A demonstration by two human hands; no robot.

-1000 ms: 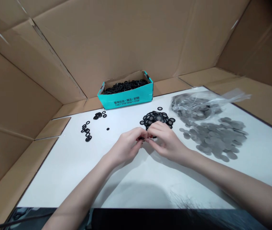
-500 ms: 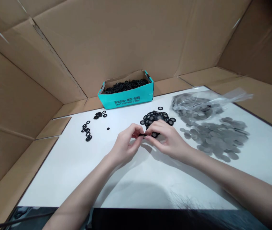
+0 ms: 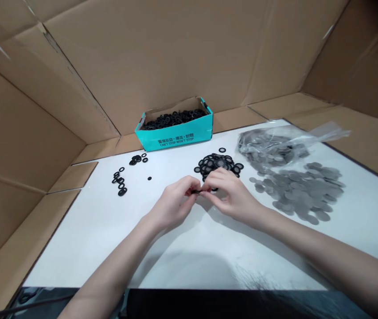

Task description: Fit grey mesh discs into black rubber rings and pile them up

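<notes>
Evidently, the left hand [image 3: 175, 199] and the right hand [image 3: 230, 190] work together over the white bench [image 3: 92, 252], thumbs and forefingers pinching 1 small dark piece [image 3: 196, 192] between them. It is seen nearly edge-on and mostly covered by fingertips, so I cannot tell whether it is a plain ring or already carries a disc.

With so little surface to grip, uneven pressure from the 2 hands could flip the piece loose or bend it, and anything seated in it might sit crooked.

Right of the right hand lies a spread of thin grey discs [image 3: 308, 190], overlapping; they look prone to sticking together, so 2 could be picked up as 1. Left of the left hand are a loose string of black rings [image 3: 120, 182] and, nearer to it, a small black disc [image 3: 149, 178].

Just beyond the right hand's fingers sits a pile of grey-centred black rings [image 3: 220, 164]; a dropped piece could get lost there, or a knuckle could scatter the edge. Farther out, a clear plastic bag [image 3: 271, 146] of discs rests beyond the right hand, and a teal box [image 3: 178, 138] filled with black rings stands straight ahead, before a cardboard wall [image 3: 175, 53].
</notes>
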